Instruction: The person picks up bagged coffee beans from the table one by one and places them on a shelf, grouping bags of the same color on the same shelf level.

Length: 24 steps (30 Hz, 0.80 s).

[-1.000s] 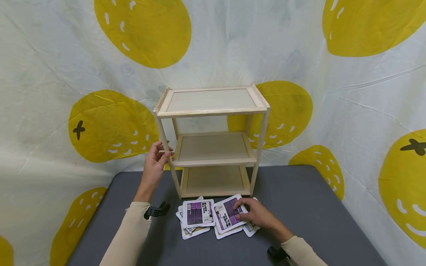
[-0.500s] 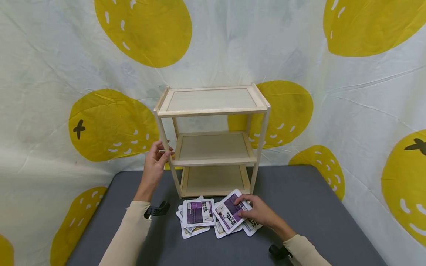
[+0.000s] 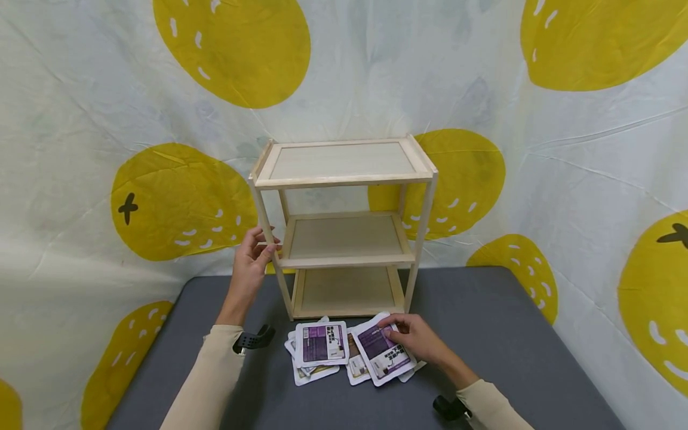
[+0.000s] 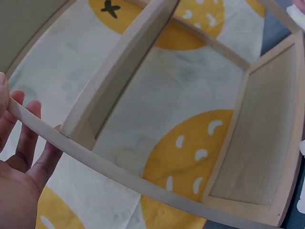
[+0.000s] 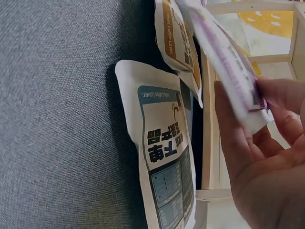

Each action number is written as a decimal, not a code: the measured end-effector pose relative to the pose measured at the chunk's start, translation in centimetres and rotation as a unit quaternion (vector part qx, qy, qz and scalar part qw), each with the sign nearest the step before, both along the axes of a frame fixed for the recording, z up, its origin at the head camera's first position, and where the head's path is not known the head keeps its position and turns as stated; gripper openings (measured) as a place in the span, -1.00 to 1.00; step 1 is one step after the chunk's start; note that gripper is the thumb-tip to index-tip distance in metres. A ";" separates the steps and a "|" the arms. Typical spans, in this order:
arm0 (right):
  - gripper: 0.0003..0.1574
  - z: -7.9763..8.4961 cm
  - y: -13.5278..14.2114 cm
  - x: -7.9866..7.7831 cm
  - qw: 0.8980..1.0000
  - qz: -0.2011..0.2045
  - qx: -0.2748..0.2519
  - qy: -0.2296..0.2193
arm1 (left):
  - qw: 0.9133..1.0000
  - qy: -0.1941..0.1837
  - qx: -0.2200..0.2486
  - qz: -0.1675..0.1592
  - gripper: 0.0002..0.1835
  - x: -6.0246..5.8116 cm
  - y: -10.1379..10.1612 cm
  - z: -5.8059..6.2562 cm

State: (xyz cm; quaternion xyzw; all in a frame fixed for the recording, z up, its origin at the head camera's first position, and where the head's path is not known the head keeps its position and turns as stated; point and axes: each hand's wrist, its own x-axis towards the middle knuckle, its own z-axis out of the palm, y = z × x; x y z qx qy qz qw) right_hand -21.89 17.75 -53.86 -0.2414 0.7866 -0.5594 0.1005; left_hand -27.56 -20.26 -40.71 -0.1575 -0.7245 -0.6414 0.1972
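Note:
A three-tier wooden shelf [image 3: 341, 162] stands at the back of the grey surface. My left hand [image 3: 248, 266] holds its left front post [image 4: 109, 167], thumb on one side and fingers behind. In front of the shelf, my right hand [image 3: 424, 345] pinches a white-edged purple packet [image 3: 383, 353] by its upper end, thumb against fingers. The right wrist view shows this packet [image 5: 228, 62] raised off the surface. Under it lie a brown-labelled packet [image 5: 176, 43] and a blue-labelled packet [image 5: 159, 138]. Left of these is a loose pile of packets with a purple one [image 3: 322, 344] on top.
The grey padded surface [image 3: 484, 334] extends to both sides of the packets. A pale cloth [image 3: 349, 71] with yellow fruit prints hangs behind the shelf and along the sides. Black bands [image 3: 254, 339] sit on both wrists.
The purple packet in my right hand has lifted off the packets beneath, turned, and shifted slightly right and nearer. My left hand has stayed on the post.

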 end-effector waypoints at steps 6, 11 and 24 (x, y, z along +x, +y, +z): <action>-0.49 0.1 0.2 0.3 0.997 0.019 -0.020 -0.072 | 1.000 -0.004 0.009 -0.005 -0.58 0.1 0.0 0.0; -0.45 0.4 0.3 0.4 0.997 0.033 -0.007 -0.064 | 1.000 -0.011 0.012 -0.005 -0.57 0.2 0.0 0.0; -0.45 2.7 0.1 1.0 0.995 0.060 -0.019 -0.075 | 1.000 -0.009 0.011 -0.007 -0.59 0.1 0.1 0.1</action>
